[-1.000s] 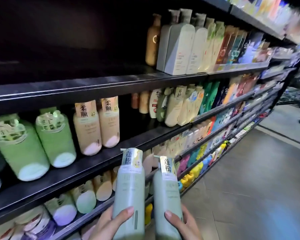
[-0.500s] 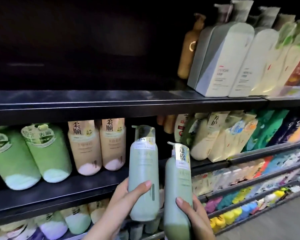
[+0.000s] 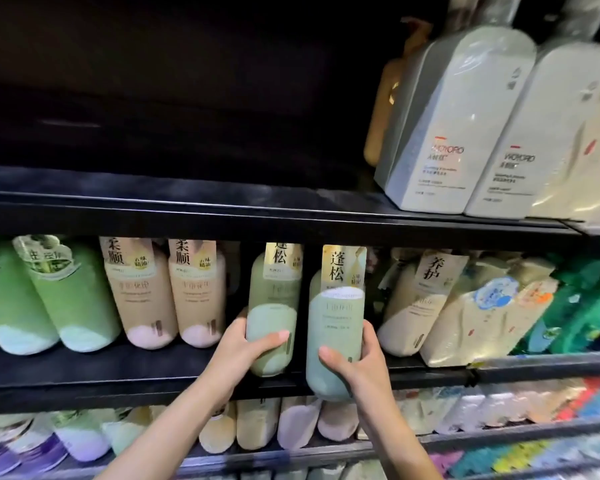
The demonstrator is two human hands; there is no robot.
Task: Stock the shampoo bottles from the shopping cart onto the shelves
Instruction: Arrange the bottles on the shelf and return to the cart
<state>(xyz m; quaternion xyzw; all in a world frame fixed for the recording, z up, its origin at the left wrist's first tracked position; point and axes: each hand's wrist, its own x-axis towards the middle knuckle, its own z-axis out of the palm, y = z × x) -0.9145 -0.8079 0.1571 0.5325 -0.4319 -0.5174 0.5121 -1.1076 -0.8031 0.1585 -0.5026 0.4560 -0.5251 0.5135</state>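
Observation:
Two pale green shampoo bottles with gold-labelled pumps stand upright in a gap on the black middle shelf (image 3: 153,372). My left hand (image 3: 246,348) grips the lower part of the left green bottle (image 3: 274,306), whose base is over the shelf board. My right hand (image 3: 355,363) grips the right green bottle (image 3: 336,323) near its bottom; its base hangs at the shelf's front edge, slightly lower than the other. The shopping cart is out of view.
Beige-pink bottles (image 3: 198,292) stand just left of the gap and cream bottles (image 3: 426,306) just right. Bright green bottles (image 3: 73,299) are further left. The upper shelf (image 3: 222,209) holds white angular bottles (image 3: 458,126) at right. More bottles fill the lower shelves.
Both hands have raised the two green bottles from below the shelf edge up and forward into the gap between the beige and cream bottles. The view has moved closer to the shelves.

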